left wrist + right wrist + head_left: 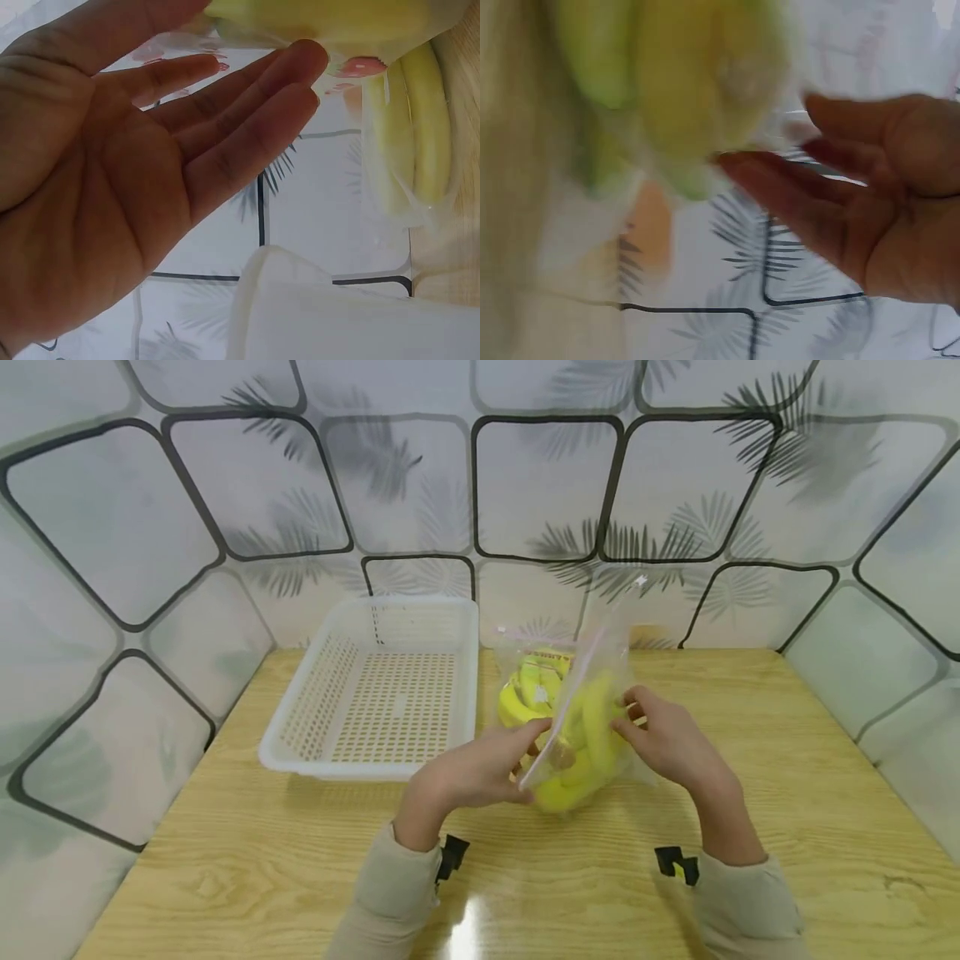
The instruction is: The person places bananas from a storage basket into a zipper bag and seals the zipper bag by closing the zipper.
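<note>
A clear zip-seal bag of yellow bananas [596,718] stands tilted between both hands, its pinkish seal strip [566,714] slanting on the left side. My left hand [480,768] is at that side, thumb at the plastic and fingers fairly straight near the strip; its palm [105,165] fills much of the left wrist view. From the right, my right hand [667,735] reaches its thumb and fingertips to the bag's side. The right wrist view shows a fingertip [727,159] against blurred bananas [679,82]. Behind the front bag stands another bag of bananas [517,697].
A white perforated plastic basket [296,768] sits left of the bags on the wood-grain table [247,860]. A patterned backdrop [547,485] rises behind the table. Behind the bags, a small orange-tan thing [651,635] shows near the table's back edge.
</note>
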The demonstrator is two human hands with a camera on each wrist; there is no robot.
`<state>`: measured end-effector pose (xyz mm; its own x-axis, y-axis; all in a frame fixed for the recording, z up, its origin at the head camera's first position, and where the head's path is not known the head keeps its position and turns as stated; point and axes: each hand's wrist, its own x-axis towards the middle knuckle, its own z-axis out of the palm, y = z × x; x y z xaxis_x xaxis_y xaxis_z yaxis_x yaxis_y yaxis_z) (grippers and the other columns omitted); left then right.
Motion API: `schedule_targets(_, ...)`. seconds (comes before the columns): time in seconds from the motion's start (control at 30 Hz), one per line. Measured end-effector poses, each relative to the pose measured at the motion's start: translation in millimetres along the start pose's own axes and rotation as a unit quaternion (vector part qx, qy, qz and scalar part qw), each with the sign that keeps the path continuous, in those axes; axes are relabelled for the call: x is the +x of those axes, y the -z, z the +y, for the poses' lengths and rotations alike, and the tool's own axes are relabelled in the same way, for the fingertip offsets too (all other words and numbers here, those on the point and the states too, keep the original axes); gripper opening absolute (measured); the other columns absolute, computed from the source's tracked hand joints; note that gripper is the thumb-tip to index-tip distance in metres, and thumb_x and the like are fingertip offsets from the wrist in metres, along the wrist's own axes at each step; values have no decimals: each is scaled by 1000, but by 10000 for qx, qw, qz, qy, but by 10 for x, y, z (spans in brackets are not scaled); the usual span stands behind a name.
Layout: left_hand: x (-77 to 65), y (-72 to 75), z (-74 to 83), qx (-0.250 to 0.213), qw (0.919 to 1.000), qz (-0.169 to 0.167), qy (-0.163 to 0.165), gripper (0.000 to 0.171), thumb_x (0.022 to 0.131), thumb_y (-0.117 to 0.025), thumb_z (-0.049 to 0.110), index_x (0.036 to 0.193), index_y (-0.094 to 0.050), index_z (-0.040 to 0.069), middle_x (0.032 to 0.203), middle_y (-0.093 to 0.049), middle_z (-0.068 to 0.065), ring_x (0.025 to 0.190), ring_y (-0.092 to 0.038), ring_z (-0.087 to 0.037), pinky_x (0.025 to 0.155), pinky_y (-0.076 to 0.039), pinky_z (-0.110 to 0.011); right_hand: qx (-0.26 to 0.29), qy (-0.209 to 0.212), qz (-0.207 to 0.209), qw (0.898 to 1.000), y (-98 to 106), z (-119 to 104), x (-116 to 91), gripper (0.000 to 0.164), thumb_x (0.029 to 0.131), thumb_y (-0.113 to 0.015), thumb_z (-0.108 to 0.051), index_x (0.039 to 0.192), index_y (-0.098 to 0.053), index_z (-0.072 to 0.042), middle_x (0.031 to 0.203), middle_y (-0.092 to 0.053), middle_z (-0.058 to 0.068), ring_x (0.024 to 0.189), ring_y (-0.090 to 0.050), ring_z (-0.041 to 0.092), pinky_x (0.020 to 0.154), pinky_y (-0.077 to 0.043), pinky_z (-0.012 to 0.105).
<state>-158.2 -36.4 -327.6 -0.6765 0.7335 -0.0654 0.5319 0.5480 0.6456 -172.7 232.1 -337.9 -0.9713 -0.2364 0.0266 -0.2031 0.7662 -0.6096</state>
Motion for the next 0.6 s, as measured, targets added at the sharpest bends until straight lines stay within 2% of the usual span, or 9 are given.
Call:
schedule_targets(0.1, 3, -21, 17, 84, 9995, -133, -277, 80, 88, -72, 0, 154, -28, 9, 127, -62, -10, 99, -64, -20, 82, -52, -22, 369, 112, 494, 9980, -63, 61, 59, 21, 105, -50, -17, 113, -57, 1, 109, -63, 22, 98, -64, 37, 75, -55, 46)
schedule_targets(0.2, -6, -16, 21, 193, 9983, -116, -532, 69, 92, -66, -2, 152, -34, 9, 125, -62, -12, 104, -64, -23, 84, -52, -23, 933, 71, 549, 9941, -86, 124, 89, 22, 107, -44, -17, 114, -56, 1, 105, -59, 17, 96, -62, 32, 78, -57, 45)
schedule_targets(0.27, -12, 5, 6, 226, 9984, 148, -501, 62, 94, -64, 1, 149, -37, 9, 127, -62, -13, 108, -63, -22, 86, -53, -27, 1348, 87, 456, 9898, -87, 146, 104, 25, 108, -41, -18, 117, -54, 2, 103, -56, 16, 98, -59, 30, 83, -57, 47)
schedule_targets(0.33, -20, 36, -14, 199, 9978, 568, -261, 58, 97, -63, 8, 149, -37, 8, 128, -61, -13, 108, -63, -23, 87, -53, -31, 1683, 172, 342, 9850, -86, 165, 122, 27, 108, -39, -18, 117, -52, 4, 100, -53, 15, 97, -55, 28, 85, -57, 46)
schedule_targets(0.47, -3, 80, -74, -176, 9892, 1451, 133, 69, 99, -63, 21, 156, -25, 9, 141, -50, -15, 110, -61, -27, 90, -52, -38, 2073, 494, 133, 9769, -99, 183, 169, 24, 108, -40, -14, 112, -53, 6, 96, -51, 12, 92, -55, 18, 82, -57, 38)
schedule_targets(0.53, 20, 84, -97, -388, 9853, 1654, 169, 75, 99, -62, 24, 158, -17, 11, 149, -41, -16, 114, -58, -31, 93, -51, -41, 2199, 691, 29, 9731, -120, 189, 191, 22, 107, -40, -11, 109, -54, 6, 96, -53, 11, 91, -57, 13, 81, -56, 35)
schedule_targets(0.6, 43, 79, -118, -453, 9845, 1689, 158, 76, 100, -60, 27, 159, -15, 10, 155, -34, -16, 119, -56, -32, 97, -49, -42, 2367, 917, -116, 9672, -155, 194, 215, 21, 107, -41, -8, 107, -55, 7, 97, -57, 10, 90, -61, 10, 79, -56, 32)
